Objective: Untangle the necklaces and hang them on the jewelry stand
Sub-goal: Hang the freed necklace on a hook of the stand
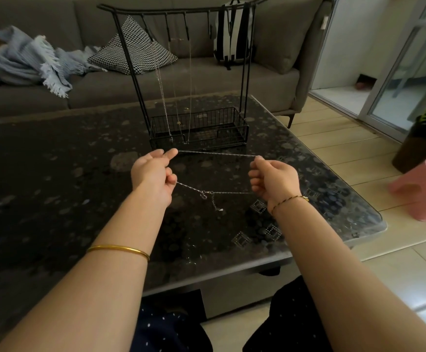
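We hold one silver necklace (217,154) stretched between both hands above the dark speckled bench (54,161), just in front of the jewelry stand (130,59). Our left hand (153,171) has its fingers curled round the chain, which passes over the raised forefinger at the top and comes out again by the lower fingers. Our right hand (273,179) is likewise curled on the chain, with the upper strand pinched at the fingertips. The upper strand runs nearly straight from hand to hand. The lower strand sags a little between them, and near its middle sits a clasp (203,195), from which a short tail of chain (217,207) hangs down. The necklace touches nothing but our hands.

The black wire stand rests upright on the bench, with a row of hooks along its top bar and a wire basket (199,125) at its foot. Several thin necklaces (163,97) hang from the hooks on the left part of the bar and reach down into the basket.

A gold bangle (118,248) circles our left forearm, and a twisted cord bracelet (286,200) our right wrist. Behind the bench stands a grey sofa (270,80) carrying a patterned cushion (133,49), a blue fringed blanket (24,59) and a black-and-white backpack (232,34). A pink stool (425,189) stands on the floor to the right.
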Demonstrator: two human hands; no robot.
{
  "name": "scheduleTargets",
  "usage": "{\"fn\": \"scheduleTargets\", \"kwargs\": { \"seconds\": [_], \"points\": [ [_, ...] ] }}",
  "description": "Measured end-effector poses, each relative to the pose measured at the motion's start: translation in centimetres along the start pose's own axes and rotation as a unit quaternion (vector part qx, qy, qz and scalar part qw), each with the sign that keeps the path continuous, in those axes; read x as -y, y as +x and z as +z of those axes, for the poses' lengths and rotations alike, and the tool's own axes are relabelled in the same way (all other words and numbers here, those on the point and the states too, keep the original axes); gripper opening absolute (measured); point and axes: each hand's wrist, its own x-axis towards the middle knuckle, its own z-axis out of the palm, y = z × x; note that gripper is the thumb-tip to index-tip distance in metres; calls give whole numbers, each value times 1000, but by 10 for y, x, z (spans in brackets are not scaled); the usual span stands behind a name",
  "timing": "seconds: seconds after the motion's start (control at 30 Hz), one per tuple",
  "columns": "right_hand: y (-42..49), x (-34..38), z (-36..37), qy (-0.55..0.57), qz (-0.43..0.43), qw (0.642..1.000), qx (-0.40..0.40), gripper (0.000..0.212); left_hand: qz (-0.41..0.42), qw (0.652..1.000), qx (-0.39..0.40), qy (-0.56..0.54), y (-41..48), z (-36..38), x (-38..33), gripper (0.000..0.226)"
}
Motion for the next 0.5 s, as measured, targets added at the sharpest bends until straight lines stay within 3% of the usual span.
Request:
{"fn": "scheduleTargets", "kwargs": {
  "seconds": [0.23, 0.3, 0.4, 0.5],
  "points": [
    [-9, 8, 10, -33, -53, 997, 33, 19, 64, 978, -6, 197, 3, 7, 11, 28],
    [-9, 7, 13, -45, -44, 997, 47, 19, 106, 936, 25, 335, 4, 7, 18, 29],
    [-9, 7, 16, -61, -41, 996, 52, 20, 164, 822, 59, 542, 9, 3, 26, 25],
    [-8, 6, 17, -77, -33, 995, 55, 21, 200, 764, 50, 612, 10, -2, 27, 19]
  ]
}}
